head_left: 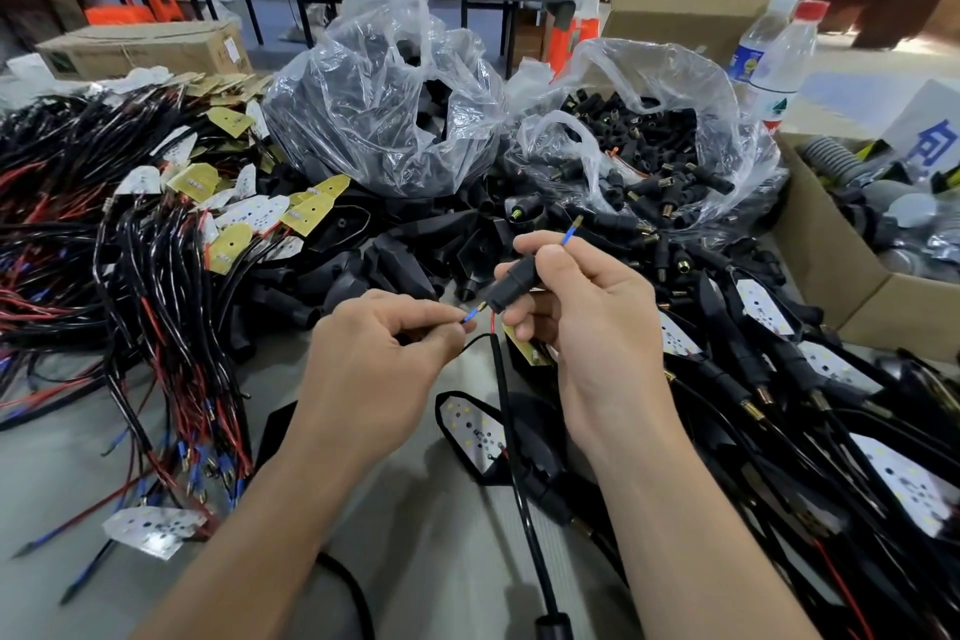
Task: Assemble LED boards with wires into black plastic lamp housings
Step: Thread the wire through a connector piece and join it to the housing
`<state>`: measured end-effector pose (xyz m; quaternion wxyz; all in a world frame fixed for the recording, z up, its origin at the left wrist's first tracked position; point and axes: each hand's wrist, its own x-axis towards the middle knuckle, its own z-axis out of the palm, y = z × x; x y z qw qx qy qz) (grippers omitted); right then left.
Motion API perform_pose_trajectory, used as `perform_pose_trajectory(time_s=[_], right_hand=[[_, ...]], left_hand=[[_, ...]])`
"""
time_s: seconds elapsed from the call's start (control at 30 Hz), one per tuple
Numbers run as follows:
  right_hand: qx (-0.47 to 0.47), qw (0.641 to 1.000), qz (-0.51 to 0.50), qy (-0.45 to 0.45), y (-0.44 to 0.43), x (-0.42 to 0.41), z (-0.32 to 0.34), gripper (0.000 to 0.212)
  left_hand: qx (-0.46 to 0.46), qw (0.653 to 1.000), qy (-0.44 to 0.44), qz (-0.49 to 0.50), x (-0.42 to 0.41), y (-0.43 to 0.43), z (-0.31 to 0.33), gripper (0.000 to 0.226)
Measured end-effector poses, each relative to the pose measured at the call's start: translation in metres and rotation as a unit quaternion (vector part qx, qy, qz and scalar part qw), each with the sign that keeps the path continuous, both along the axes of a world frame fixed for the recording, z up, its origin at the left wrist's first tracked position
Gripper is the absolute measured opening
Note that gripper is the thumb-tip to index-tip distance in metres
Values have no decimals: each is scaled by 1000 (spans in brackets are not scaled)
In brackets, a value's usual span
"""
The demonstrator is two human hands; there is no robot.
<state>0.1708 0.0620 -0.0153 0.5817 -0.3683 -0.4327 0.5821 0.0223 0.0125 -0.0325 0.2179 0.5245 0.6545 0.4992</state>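
Observation:
My right hand point(576, 312) grips a small black plastic sleeve point(514, 287) above the table's middle. A blue-tipped wire point(570, 231) sticks up past its fingers. My left hand point(387, 353) pinches another blue-tipped wire end point(470, 314) right at the sleeve's lower opening. A black cable point(511, 426) hangs down from the hands toward me. Beneath them lies an assembled black housing with a white LED board point(470, 424). Part of a yellow board point(527, 346) shows under my right hand.
A heap of LED boards with red and black wires point(156, 234) fills the left. Loose black housings point(395, 265) lie behind the hands. Two clear bags point(384, 109) point(654, 140) hold black parts. Finished lamps point(779, 379) pile on the right beside a cardboard box point(826, 255) and two bottles point(774, 62).

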Motion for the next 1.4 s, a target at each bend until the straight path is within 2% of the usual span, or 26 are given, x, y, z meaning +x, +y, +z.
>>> perform_pose_trajectory(time_s=[0.2, 0.33, 0.47, 0.57, 0.63, 0.73, 0.83, 1.0, 1.23, 1.4], right_hand=[[26, 999, -12, -28, 2, 1, -2, 28], [-2, 998, 54, -22, 4, 4, -4, 31], [-33, 992, 120, -20, 4, 2, -9, 32], [-35, 991, 126, -39, 6, 3, -11, 31], [-42, 991, 123, -16, 6, 4, -10, 30], [-52, 994, 95, 26, 6, 6, -8, 29], [-51, 995, 78, 25, 5, 4, -6, 29], [-45, 997, 66, -8, 0, 0, -3, 25], [-60, 993, 83, 53, 0, -1, 0, 11], [-72, 994, 57, 61, 2, 0, -3, 11]], left_hand=[[19, 999, 12, -39, 2, -3, 2, 40], [11, 1000, 21, 9, 4, -2, 1, 41], [-24, 999, -24, 0, 5, -2, -1, 30], [-13, 1000, -25, 1, 5, -4, -1, 44], [-2, 999, -42, -6, 4, -2, -1, 41], [6, 993, -114, -25, 2, 1, -2, 22], [3, 992, -122, -12, -3, 4, -1, 6], [-21, 994, -106, -25, -2, 3, -2, 7], [35, 985, -167, 17, 3, 5, -6, 9], [-22, 981, -188, -33, 1, 6, 0, 14]])
